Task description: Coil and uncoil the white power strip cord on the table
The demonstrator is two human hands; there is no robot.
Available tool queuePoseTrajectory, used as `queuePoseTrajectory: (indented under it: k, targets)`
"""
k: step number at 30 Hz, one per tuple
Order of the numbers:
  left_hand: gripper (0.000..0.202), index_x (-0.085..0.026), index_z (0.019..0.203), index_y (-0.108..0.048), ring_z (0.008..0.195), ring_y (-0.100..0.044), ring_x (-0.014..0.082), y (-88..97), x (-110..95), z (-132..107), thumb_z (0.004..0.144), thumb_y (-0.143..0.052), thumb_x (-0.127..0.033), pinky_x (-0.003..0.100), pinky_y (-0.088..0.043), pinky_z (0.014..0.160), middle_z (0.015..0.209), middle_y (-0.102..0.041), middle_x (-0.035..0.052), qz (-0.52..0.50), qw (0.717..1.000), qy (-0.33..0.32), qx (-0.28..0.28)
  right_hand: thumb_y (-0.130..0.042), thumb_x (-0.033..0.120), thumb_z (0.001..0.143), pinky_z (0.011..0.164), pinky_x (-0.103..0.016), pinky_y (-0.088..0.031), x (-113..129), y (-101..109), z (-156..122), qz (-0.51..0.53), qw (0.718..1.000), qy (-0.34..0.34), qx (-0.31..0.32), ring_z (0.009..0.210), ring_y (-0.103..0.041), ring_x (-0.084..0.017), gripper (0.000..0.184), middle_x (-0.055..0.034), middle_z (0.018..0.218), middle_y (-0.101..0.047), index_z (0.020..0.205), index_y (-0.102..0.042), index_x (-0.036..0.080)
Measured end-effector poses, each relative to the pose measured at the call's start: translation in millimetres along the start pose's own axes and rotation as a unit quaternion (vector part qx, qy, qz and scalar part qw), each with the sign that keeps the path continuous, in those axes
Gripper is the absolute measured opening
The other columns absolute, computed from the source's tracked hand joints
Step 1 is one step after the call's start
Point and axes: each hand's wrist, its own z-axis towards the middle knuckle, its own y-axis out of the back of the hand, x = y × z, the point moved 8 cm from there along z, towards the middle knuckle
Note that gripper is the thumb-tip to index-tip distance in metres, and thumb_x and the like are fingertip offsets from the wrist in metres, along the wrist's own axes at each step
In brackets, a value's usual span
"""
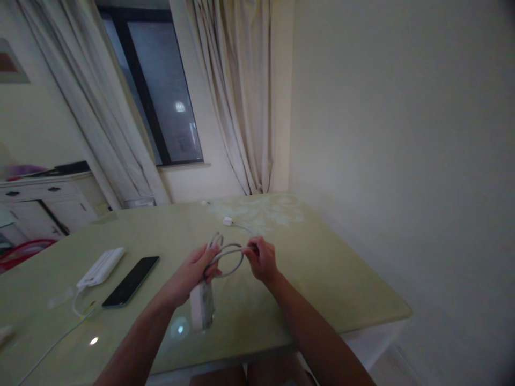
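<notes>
Cream curtains [245, 96] flank a dark-framed window [163, 86] beyond both grips, and a pale wall [402, 134] rises to their right. Under the grips spreads a greenish, glossy table [341, 284]. Left grip [203, 264] is closed around gathered loops of a pale grey cable [229, 251], and right grip [261, 260] pinches the same cable just beside it, one loop hanging between them. Directly below the left grip is a white block [201, 305]; whether it hangs or rests is unclear. Beyond the grips, a small white plug [228, 221] lies on the table, its cord running towards the right grip. Left of the left grip lie a black smartphone [131, 281] and, farther left, a white oblong device [100, 267] with a white lead [75, 305]
</notes>
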Motion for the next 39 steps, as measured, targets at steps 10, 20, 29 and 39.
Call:
queuePoseTrajectory:
  k: [10,20,29,39]
  targets:
    - [0.049,-0.017,0.087,-0.065,0.058,-0.055,0.0152,-0.3,7,-6,0.087,-0.055,-0.065,0.026,-0.039,0.059,0.064,-0.066,0.0036,0.027,0.999,0.032,0.016,-0.05,0.048,0.102,0.067,-0.024,-0.042,14,-12,3,0.027,0.997,0.017,0.064,0.065,-0.056,-0.012,0.039,-0.0027,0.071,-0.063,0.087,-0.07,0.018]
    - [0.051,-0.017,0.076,-0.061,0.053,-0.045,0.0112,-13.7,19,-7,0.087,-0.056,-0.067,0.024,-0.033,0.053,0.06,-0.055,-0.0005,0.042,0.993,0.063,0.085,-0.052,0.049,0.1,0.068,-0.025,-0.043,27,-32,-9,0.043,0.985,0.056,0.159,0.066,-0.054,-0.013,0.038,-0.0029,0.072,-0.061,0.084,-0.068,0.019]
    - [0.039,-0.017,0.088,-0.061,0.039,-0.017,0.004,-29.1,23,-21,0.089,-0.062,-0.056,0.022,-0.029,0.048,0.048,-0.022,-0.0126,-0.211,0.964,0.06,0.152,-0.068,0.064,0.083,0.091,-0.035,-0.05,12,-27,8,0.249,0.952,-0.088,0.153,0.101,-0.063,-0.022,0.055,-0.0094,0.109,-0.069,0.115,-0.067,0.019]
    - [0.035,-0.016,0.088,-0.064,0.051,-0.044,0.0074,-12.8,33,-9,0.085,-0.071,-0.05,0.026,-0.045,0.069,0.053,-0.043,-0.0071,-0.186,0.979,0.034,0.077,-0.075,0.053,0.079,0.046,-0.02,-0.035,-15,-41,0,0.267,0.91,-0.266,0.171,0.045,-0.043,-0.008,0.036,0.0074,0.052,-0.047,0.075,-0.069,0.017]
